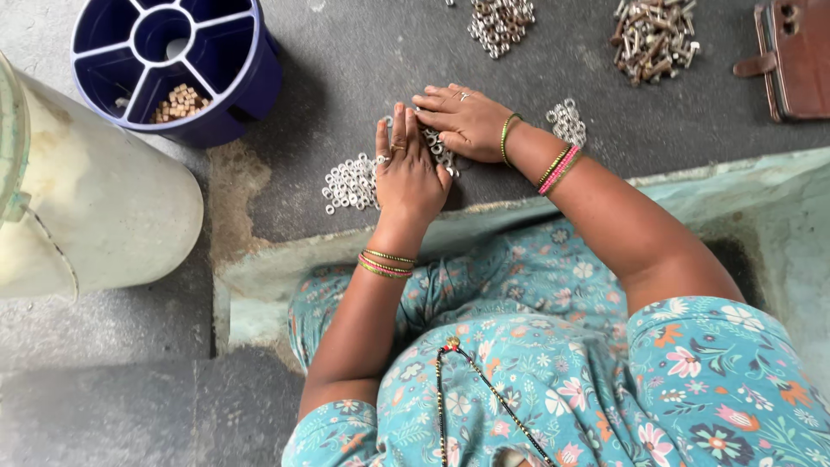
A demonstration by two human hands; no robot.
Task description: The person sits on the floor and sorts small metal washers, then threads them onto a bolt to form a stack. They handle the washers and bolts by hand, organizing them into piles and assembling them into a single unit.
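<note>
The biggest thing here is the pale drum point(82, 216) lying at the left edge of the dark floor point(363, 60). Beyond it stands a blue divided bucket point(177, 65); only one of its compartments shows anything in it, a small heap of tan pieces point(179, 102), and the others I can see look bare. At the far right lies a brown leather case point(795, 56).

Along the top sit a heap of bolts point(654, 35) and a heap of shiny nuts point(500, 23), both well apart from the hands.

Nearer, the washers point(350, 183) are spread flat in a loose patch, with a smaller cluster point(566, 121) just beyond the right wrist. My guess is the sorting is early: nearly all the hardware is on the floor and little is in the bucket.

The left hand point(408, 169) lies palm down, fingers pressed together and pointing away, over the patch's right edge. The right hand point(462, 117) lies flat beside it, fingers slightly spread and touching the washers; neither hand is pinching anything that I can see.
</note>
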